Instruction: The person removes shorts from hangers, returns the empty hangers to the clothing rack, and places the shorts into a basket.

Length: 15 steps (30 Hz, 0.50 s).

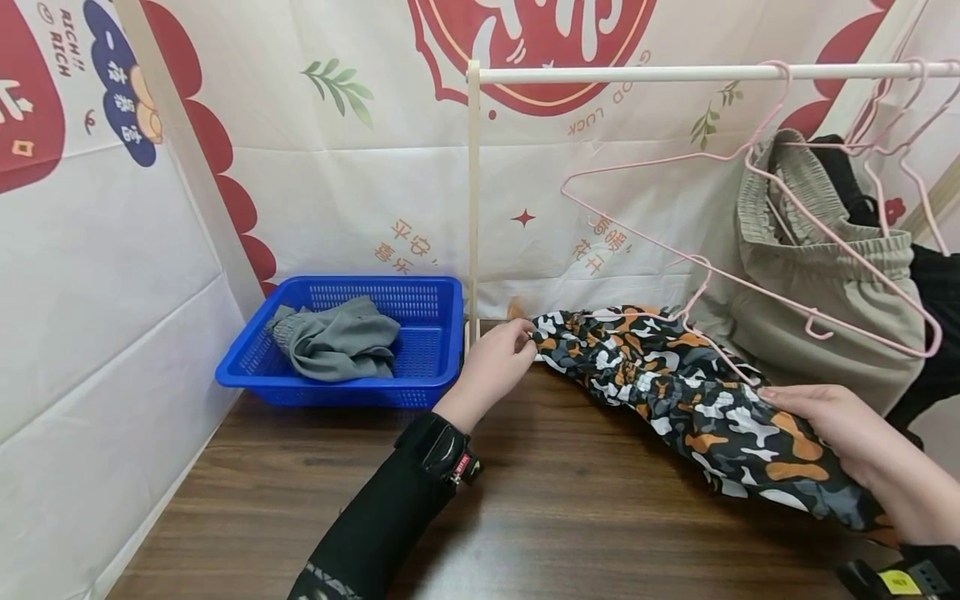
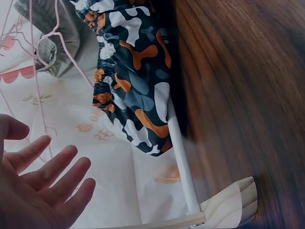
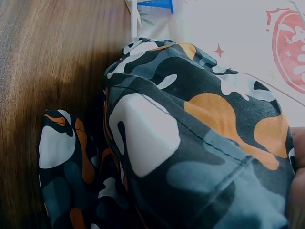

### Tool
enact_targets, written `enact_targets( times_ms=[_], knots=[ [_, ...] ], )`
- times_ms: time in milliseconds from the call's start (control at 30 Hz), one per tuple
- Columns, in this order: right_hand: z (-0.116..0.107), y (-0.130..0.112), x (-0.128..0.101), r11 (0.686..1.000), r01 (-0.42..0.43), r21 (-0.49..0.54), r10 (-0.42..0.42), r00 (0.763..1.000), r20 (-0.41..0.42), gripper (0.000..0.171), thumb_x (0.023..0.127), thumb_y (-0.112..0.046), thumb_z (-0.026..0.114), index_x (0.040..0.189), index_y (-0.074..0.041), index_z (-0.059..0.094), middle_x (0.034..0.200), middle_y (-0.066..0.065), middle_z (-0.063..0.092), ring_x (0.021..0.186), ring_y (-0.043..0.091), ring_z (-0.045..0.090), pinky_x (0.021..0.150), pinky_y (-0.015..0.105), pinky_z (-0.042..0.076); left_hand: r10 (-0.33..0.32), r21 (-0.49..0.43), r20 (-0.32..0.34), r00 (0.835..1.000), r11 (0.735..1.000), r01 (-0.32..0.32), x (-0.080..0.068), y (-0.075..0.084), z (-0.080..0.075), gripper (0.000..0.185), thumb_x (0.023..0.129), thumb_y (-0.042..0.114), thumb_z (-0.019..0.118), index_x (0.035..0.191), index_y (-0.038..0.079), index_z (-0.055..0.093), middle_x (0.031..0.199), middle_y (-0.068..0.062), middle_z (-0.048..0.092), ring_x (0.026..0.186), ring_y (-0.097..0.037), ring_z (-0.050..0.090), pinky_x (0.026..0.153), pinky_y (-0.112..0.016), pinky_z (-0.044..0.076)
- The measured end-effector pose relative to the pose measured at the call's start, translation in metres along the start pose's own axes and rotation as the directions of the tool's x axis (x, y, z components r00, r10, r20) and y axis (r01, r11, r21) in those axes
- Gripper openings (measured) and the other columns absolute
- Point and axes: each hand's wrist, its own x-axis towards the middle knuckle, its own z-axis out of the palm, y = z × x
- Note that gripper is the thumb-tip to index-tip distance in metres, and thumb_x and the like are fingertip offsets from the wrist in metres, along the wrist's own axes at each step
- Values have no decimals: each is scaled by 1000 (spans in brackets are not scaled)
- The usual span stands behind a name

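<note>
Camouflage trousers in black, white, grey and orange slant across the brown table; their gathered elastic shows in the left wrist view. A pink hanger sits at them, its lower part hidden by the cloth. At the trousers' left end is my left hand. Its loosely bent, spread fingers stand apart from the cloth in the left wrist view. My right hand grips the trousers' right part, thumb on top and the other fingers hidden beneath. Two parts of printed cloth hang down in the right wrist view.
A blue basket with a grey-green garment stands at the left. Above the trousers, a white rail carries an unloaded pink hanger. Beige trousers and black garments hang at the right. A wooden post supports the rail.
</note>
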Motion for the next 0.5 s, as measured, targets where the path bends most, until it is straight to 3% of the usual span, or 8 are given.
enact_targets(
  times_ms=[100, 167, 267, 300, 367, 433, 500],
  knots=[
    [2, -1, 1, 996, 10, -90, -10, 1000, -2, 42, 107, -24, 36, 133, 4, 54, 138, 37, 39, 87, -17, 45, 77, 28, 51, -9, 22, 23, 1000, 1000, 8, 7, -1, 4, 38, 98, 28, 50, 133, 17, 58, 125, -2, 62, 115, -18, 57, 94, -38, 46],
    [2, -1, 1, 993, 10, -119, -9, 1000, 2, 49, 107, -26, 35, 135, 13, 46, 141, 40, 33, 93, -10, 47, 87, 38, 48, -13, 48, 38, 999, 999, 11, 13, -3, 8, 42, 99, 29, 50, 138, 18, 54, 132, -2, 59, 120, -18, 55, 97, -38, 45],
    [4, -1, 1, 992, -4, -130, 5, 1000, 9, 55, 107, -30, 35, 135, 16, 42, 143, 40, 29, 114, 21, 52, 95, 57, 37, -20, 58, 64, 998, 998, 16, 20, -5, 12, 45, 99, 30, 49, 143, 18, 50, 140, -2, 53, 127, -19, 50, 101, -39, 42],
    [4, -1, 1, 990, -5, -141, 7, 1000, 11, 55, 107, -30, 35, 135, 16, 43, 143, 40, 30, 117, 29, 51, 95, 53, 39, -23, 58, 74, 997, 998, 19, 23, -5, 14, 46, 100, 31, 49, 144, 18, 49, 142, -2, 51, 129, -19, 48, 102, -39, 41],
    [4, -1, 1, 992, -9, -128, 12, 1000, 20, 54, 107, -30, 35, 134, 17, 43, 143, 40, 28, 124, 48, 39, 95, 60, 35, -28, 52, 89, 996, 998, 24, 27, -6, 18, 47, 99, 30, 48, 145, 18, 47, 144, -3, 49, 131, -20, 45, 104, -39, 39],
    [4, -1, 1, 990, -11, -144, 15, 1000, 26, 54, 107, -30, 34, 135, 16, 43, 143, 40, 30, 118, 35, 50, 93, 49, 42, -31, 44, 102, 994, 999, 27, 31, -7, 22, 49, 98, 28, 48, 146, 17, 45, 145, -4, 47, 133, -21, 44, 105, -39, 38],
    [4, -1, 1, 989, -15, -150, 20, 999, 34, 53, 107, -30, 35, 134, 15, 45, 142, 40, 32, 105, 10, 55, 87, 41, 45, -36, 48, 111, 993, 998, 31, 35, -8, 26, 51, 98, 26, 49, 147, 17, 44, 146, -4, 46, 133, -22, 43, 105, -39, 37]
  ],
)
